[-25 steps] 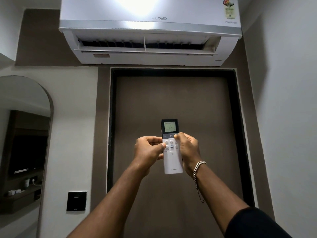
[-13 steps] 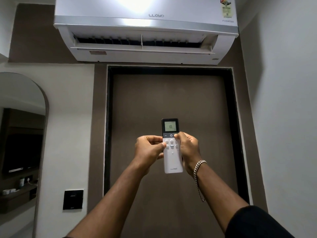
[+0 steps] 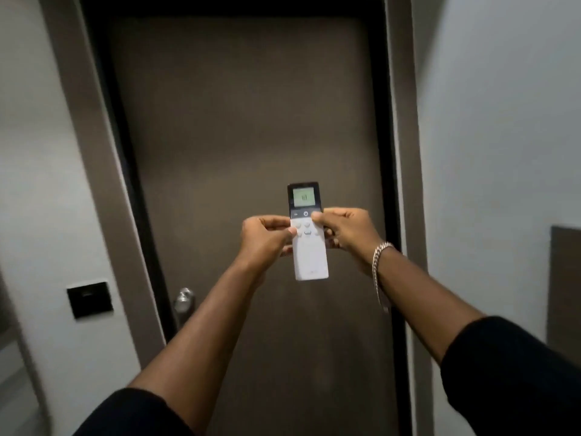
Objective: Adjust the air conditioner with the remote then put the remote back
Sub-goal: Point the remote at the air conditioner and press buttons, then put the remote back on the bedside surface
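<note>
A white remote (image 3: 309,256) with a dark top and a lit green screen stands upright in front of me, held in both hands. My left hand (image 3: 267,239) grips its left side with the thumb on the buttons. My right hand (image 3: 344,232), with a silver bracelet on the wrist, grips the right side, its thumb on the upper buttons. The air conditioner is out of view above the frame.
A dark brown door (image 3: 251,136) with a black frame fills the middle, with a metal door knob (image 3: 185,299) at its lower left. A black wall switch (image 3: 90,299) sits on the left wall. A brown panel (image 3: 564,284) hangs on the right wall.
The view has tilted down, so the air conditioner has left the frame and the door knob now shows. Both hands still hold the remote the same way.
</note>
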Tool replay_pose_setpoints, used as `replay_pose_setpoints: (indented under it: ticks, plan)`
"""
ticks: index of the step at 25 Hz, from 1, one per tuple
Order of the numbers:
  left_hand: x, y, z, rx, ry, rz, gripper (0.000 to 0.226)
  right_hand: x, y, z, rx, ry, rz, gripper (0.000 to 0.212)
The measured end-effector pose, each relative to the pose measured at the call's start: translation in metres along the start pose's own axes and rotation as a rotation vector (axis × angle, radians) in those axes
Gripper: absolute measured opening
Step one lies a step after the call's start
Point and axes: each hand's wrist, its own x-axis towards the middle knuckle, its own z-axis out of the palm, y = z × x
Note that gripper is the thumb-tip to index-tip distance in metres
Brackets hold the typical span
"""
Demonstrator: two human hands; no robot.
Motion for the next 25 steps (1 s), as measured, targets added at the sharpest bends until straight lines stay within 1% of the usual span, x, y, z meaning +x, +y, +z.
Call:
replay_pose_setpoints:
  ticks: [2,5,6,9,11,13,15,17,19,21,23,25]
  plan:
    - [-0.007,-0.036,0.034,0.009,-0.061,-0.087,0.010,-0.017,0.036,-0.032,-0.066,0.063,0.097,0.018]
    - [-0.027,-0.104,0.101,0.052,-0.186,-0.233,0.013,-0.049,0.102,-0.092,-0.146,0.233,0.262,0.029]
    - [-0.033,-0.123,0.120,0.063,-0.226,-0.252,0.011,-0.060,0.123,-0.111,-0.158,0.276,0.305,0.030]
    - [-0.077,-0.199,0.187,0.099,-0.339,-0.365,0.014,-0.108,0.201,-0.172,-0.203,0.375,0.468,0.020]
    - [-0.114,-0.246,0.226,0.096,-0.431,-0.458,0.013,-0.145,0.249,-0.208,-0.220,0.431,0.582,0.019]
    - [-0.150,-0.292,0.264,0.093,-0.503,-0.577,0.014,-0.185,0.296,-0.241,-0.203,0.507,0.711,0.016]
    - [-0.188,-0.341,0.301,0.143,-0.566,-0.666,0.011,-0.227,0.345,-0.270,-0.154,0.576,0.835,0.014]
    - [-0.228,-0.391,0.331,0.211,-0.664,-0.736,0.007,-0.274,0.394,-0.293,-0.071,0.652,0.942,0.015]
    - [-0.271,-0.446,0.357,0.276,-0.754,-0.779,0.006,-0.320,0.445,-0.314,-0.023,0.715,1.045,0.014]
    - [-0.320,-0.501,0.379,0.306,-0.857,-0.804,0.012,-0.371,0.494,-0.332,-0.035,0.781,1.168,0.007]
    - [-0.360,-0.550,0.389,0.338,-0.957,-0.832,0.004,-0.413,0.534,-0.341,-0.042,0.823,1.269,0.009]
    - [-0.388,-0.589,0.396,0.414,-1.022,-0.840,0.016,-0.440,0.570,-0.344,-0.041,0.864,1.370,0.010]
